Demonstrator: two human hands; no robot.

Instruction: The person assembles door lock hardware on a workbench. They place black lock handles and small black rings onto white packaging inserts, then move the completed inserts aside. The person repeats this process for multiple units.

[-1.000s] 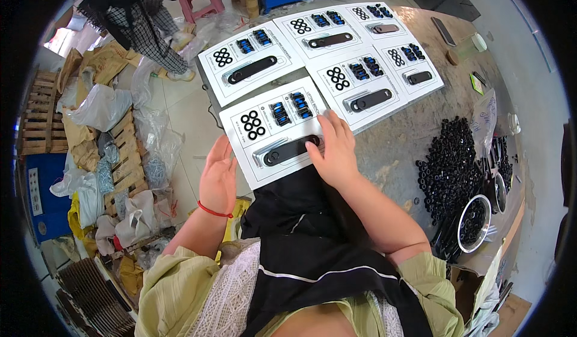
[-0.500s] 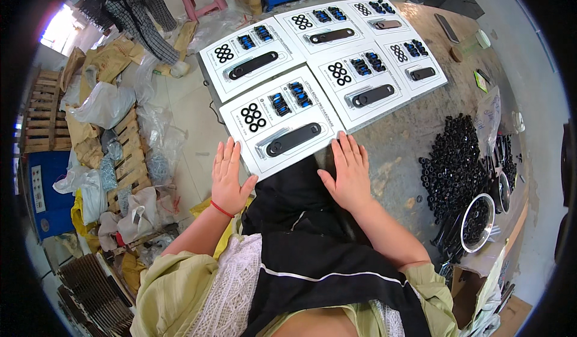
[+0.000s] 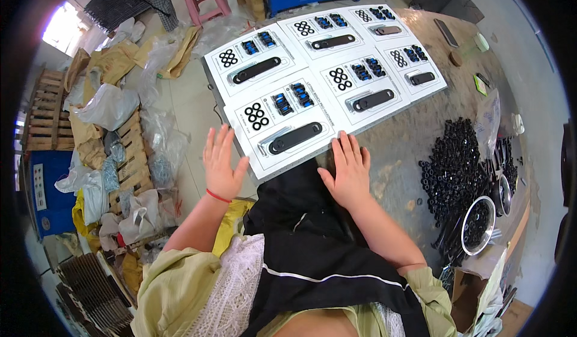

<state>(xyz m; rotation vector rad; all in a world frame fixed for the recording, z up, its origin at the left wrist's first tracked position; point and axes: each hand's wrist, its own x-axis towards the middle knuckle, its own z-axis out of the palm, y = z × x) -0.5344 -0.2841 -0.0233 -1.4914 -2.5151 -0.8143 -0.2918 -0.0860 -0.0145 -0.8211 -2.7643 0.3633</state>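
Observation:
Several white hardware cards (image 3: 240, 134) lie edge to edge in two rows on the table. Each bears a black flat bar-shaped part (image 3: 296, 137), black rings (image 3: 256, 116), blue-and-black bolts (image 3: 302, 95) and a thin silver tool under clear film. My left hand (image 3: 220, 166) is open beside the left edge of the nearest card, fingers spread and apart from it. My right hand (image 3: 350, 175) lies open at that card's near right corner, its fingertips at the edge. Neither hand holds anything.
A heap of small black parts (image 3: 451, 163) and a round metal bowl (image 3: 478, 224) sit on the table at right. A phone (image 3: 446, 32) lies at the far right. Plastic bags (image 3: 111, 106) and wooden pallets (image 3: 133, 160) cover the floor at left; a pink stool (image 3: 205, 0) stands beyond.
My left hand has drawn left, off the card's edge. The nearest cards sit closer together. My right hand has barely moved. A person in checked trousers at upper left has moved farther off.

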